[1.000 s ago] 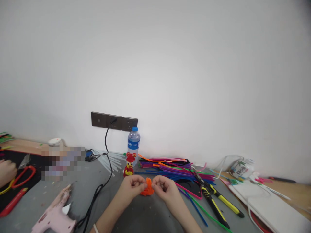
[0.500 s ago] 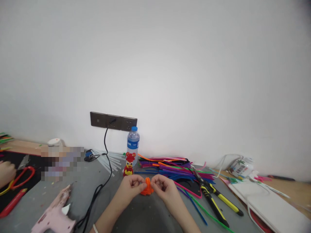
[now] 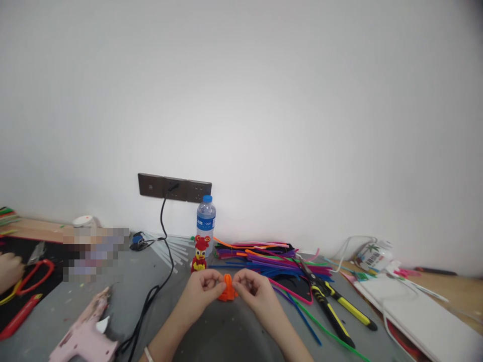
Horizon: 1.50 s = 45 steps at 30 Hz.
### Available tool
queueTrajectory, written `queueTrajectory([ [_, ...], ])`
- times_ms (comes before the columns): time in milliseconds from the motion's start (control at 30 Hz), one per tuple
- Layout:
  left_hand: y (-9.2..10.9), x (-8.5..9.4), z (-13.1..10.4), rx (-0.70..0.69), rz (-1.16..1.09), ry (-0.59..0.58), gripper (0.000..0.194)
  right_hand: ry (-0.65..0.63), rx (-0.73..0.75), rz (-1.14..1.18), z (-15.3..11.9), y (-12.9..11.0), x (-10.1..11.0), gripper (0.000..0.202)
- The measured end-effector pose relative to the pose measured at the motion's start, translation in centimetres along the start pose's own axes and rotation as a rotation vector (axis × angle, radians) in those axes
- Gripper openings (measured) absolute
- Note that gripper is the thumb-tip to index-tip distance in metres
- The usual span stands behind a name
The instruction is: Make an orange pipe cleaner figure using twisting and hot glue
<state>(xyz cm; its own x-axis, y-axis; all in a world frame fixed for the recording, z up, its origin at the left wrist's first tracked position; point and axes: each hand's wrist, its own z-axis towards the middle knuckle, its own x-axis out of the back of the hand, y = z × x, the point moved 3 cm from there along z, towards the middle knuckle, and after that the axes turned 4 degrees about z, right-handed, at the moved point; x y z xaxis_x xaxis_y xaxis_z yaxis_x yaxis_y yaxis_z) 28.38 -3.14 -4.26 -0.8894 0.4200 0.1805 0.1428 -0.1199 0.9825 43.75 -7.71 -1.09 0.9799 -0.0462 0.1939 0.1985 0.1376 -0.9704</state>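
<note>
A small orange fuzzy piece point(image 3: 227, 290) stands low over the grey table, between my two hands. My left hand point(image 3: 204, 292) pinches its left side with thumb and forefinger. From the right, the thumb and fingers of my right hand point(image 3: 252, 290) close on its other side. The rear and underside of the piece are partly hidden. Just behind my left hand stands a red and yellow figure point(image 3: 200, 254) with round eyes and red ears, in front of a water bottle point(image 3: 206, 221) with a blue cap.
Colourful pipe cleaners point(image 3: 260, 256) lie behind my right hand, with yellow-black pliers point(image 3: 335, 306) to the right. A pink glue gun point(image 3: 85, 334) and black cable point(image 3: 145, 314) lie left. Another person's hand point(image 3: 10, 271) is beside red-handled scissors point(image 3: 39, 276). A white board point(image 3: 418, 311) lies far right.
The view has shifted very slightly. Both hands stay on the orange piece, with only tiny movements of the fingers.
</note>
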Motion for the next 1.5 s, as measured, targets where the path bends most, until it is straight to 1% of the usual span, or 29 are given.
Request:
queueTrajectory([
  [167,0.1,0.0,-0.2,-0.009,0.005,-0.009,0.036,0.001,-0.012,-0.006,0.1,0.4,-0.1,0.018],
  [600,0.0,0.0,-0.1,-0.008,0.012,0.010,0.036,0.017,0.005,-0.002,0.2,1.1,-0.2,0.014],
  [767,0.2,0.1,-0.1,-0.034,0.034,0.016,0.030,0.023,0.030,-0.012,0.2,0.8,-0.1,0.015],
  [867,0.5,0.3,-0.1,-0.073,0.100,0.061,0.022,0.070,0.072,0.031,0.1,0.6,0.3,0.022],
  [933,0.8,0.5,-0.3,-0.126,0.208,0.120,0.016,0.109,0.099,0.072,0.1,0.6,0.7,0.028],
  [1000,1.4,0.6,-0.8,-0.255,0.369,0.205,0.010,0.134,0.116,0.088,0.1,0.8,1.0,0.032],
  [1067,2.3,0.6,-1.6,-0.486,0.546,0.324,0.008,0.154,0.132,0.087,0.1,0.9,1.2,0.034],
  [1133,3.2,0.3,-2.8,-0.763,0.686,0.442,0.012,0.173,0.147,0.092,0.0,0.7,1.3,0.035],
  [1167,3.5,0.1,-3.3,-0.870,0.739,0.480,0.013,0.181,0.155,0.101,0.0,0.6,1.3,0.035],
  [1200,3.8,0.0,-3.8,-0.952,0.778,0.514,0.014,0.187,0.161,0.113,0.0,0.4,1.3,0.035],
  [1233,3.9,-0.1,-4.2,-1.002,0.809,0.529,0.013,0.190,0.166,0.125,-0.1,0.3,1.3,0.035],
  [1300,4.2,-0.2,-4.6,-1.045,0.839,0.545,0.013,0.184,0.169,0.145,-0.2,0.1,1.3,0.034],
  [1400,4.3,-0.2,-4.7,-1.045,0.823,0.541,0.015,0.155,0.159,0.154,-0.5,-0.1,1.1,0.034],
  [1467,4.2,0.0,-4.4,-0.978,0.742,0.539,0.015,0.132,0.153,0.145,-0.6,-0.2,1.0,0.034],
  [1500,4.1,0.2,-4.1,-0.900,0.663,0.537,0.013,0.122,0.152,0.133,-0.7,-0.2,0.9,0.034],
])
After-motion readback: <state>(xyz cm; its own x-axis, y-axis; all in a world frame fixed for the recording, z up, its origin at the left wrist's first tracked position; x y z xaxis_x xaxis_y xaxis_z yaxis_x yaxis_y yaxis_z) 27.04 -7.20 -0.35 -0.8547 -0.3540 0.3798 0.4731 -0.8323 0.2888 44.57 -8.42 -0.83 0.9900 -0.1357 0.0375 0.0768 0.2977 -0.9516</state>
